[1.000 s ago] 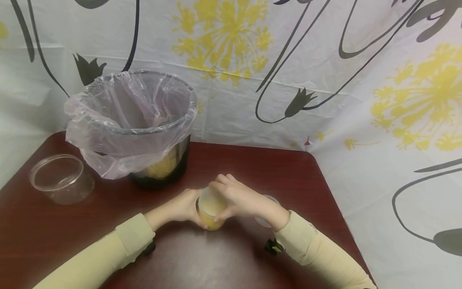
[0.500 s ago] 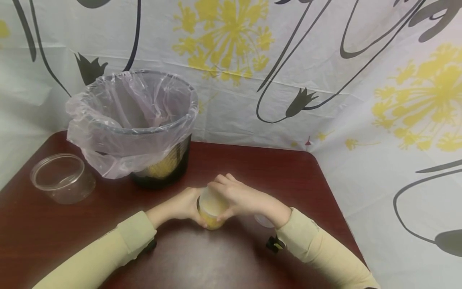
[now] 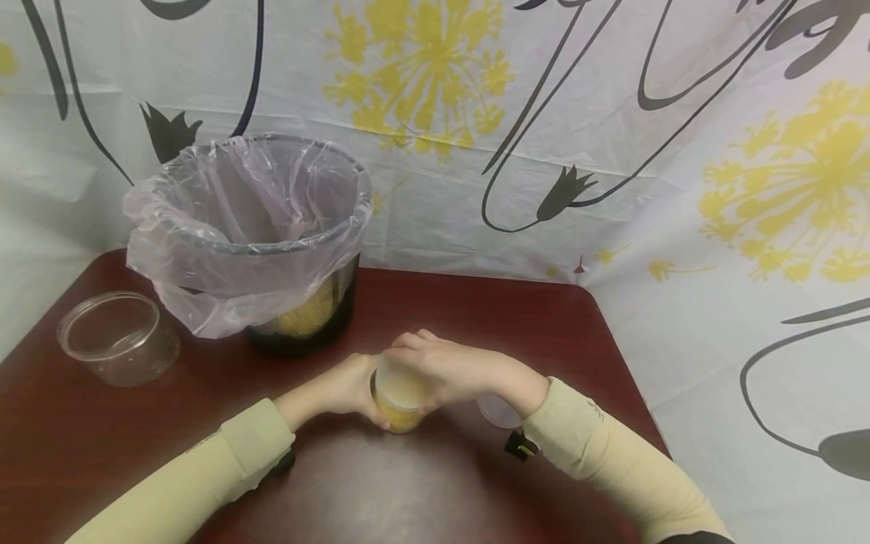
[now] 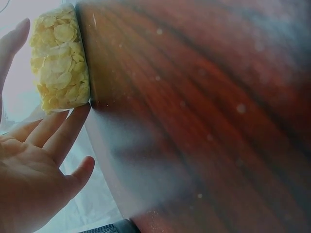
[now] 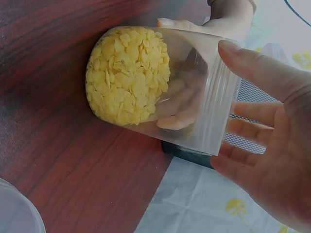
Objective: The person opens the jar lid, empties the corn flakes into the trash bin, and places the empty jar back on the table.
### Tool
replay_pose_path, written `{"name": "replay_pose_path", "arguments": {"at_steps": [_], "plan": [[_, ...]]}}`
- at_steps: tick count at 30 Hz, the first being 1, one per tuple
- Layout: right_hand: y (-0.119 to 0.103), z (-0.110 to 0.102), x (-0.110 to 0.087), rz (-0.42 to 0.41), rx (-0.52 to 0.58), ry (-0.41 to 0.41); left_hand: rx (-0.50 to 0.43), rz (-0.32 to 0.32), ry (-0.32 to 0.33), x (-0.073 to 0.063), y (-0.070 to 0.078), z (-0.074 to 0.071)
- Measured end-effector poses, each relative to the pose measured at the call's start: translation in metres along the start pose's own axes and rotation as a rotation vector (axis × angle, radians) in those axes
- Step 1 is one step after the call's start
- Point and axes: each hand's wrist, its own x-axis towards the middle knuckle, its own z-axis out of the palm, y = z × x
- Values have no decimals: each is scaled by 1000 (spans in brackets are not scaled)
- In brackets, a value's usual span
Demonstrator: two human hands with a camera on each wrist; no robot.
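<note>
A clear plastic jar [image 3: 399,415] stands on the table in the head view, partly filled with yellow flakes [image 5: 126,73]. My left hand [image 3: 345,387] holds it round the side, with the thumb towards me and the fingers behind, seen through the wall in the right wrist view. Fingers of my right hand [image 5: 272,136] grip the ribbed top end [image 5: 221,107]; whether that end is a separate lid I cannot tell. The left wrist view shows my left hand [image 4: 39,165] beside the flakes and part of the other hand at the upper left.
A mesh bin [image 3: 333,295] with a pinkish plastic liner [image 3: 238,279] stands at the back left. Left of it is a clear round tub [image 3: 129,355]. Partly behind my right wrist lies a round translucent disc [image 3: 499,412]. A patterned sheet [image 3: 442,211] hangs behind the table.
My right hand has turned slightly over the jar's top, its fingers shifting left and its forearm swinging a little to the right. My left hand keeps its place on the jar.
</note>
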Motion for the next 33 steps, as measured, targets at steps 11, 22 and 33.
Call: {"name": "replay_pose_path", "arguments": {"at_steps": [11, 22, 33], "plan": [[-2, -6, 1, -64, -39, -68, -12, -12, -6, 2, 0, 0], [-3, -2, -2, -68, -100, 8, -33, 5, -22, 3, 1, 0], [-23, 10, 0, 360, -372, 147, -54, 26, -32, 1, 1, 1]]}}
